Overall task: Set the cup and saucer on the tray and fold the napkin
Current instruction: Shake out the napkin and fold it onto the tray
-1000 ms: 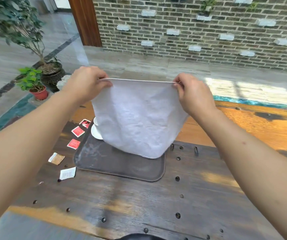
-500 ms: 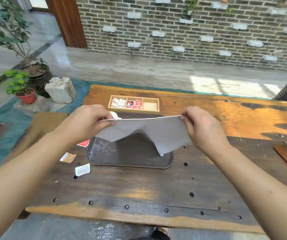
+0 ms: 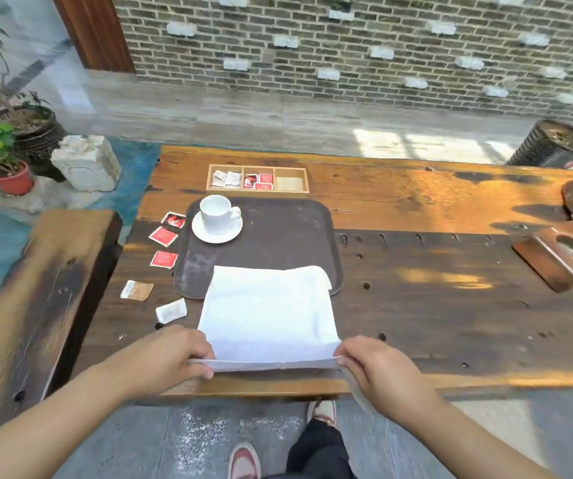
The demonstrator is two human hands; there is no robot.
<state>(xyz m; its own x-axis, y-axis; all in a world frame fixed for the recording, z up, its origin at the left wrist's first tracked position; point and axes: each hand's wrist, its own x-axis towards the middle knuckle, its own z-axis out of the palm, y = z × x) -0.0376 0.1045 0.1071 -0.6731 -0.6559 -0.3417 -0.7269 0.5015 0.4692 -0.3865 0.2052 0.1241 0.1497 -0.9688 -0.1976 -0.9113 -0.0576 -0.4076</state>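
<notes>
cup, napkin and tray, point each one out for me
cup (image 3: 216, 213), head view, on its white side wall
napkin (image 3: 268, 316), head view, on the middle of the cloth
tray (image 3: 288, 233), head view, on its bare dark floor

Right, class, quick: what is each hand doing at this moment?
Left hand: closed, pinching the near-left corner of the white napkin.
Right hand: closed, pinching the napkin's near-right corner.
</notes>
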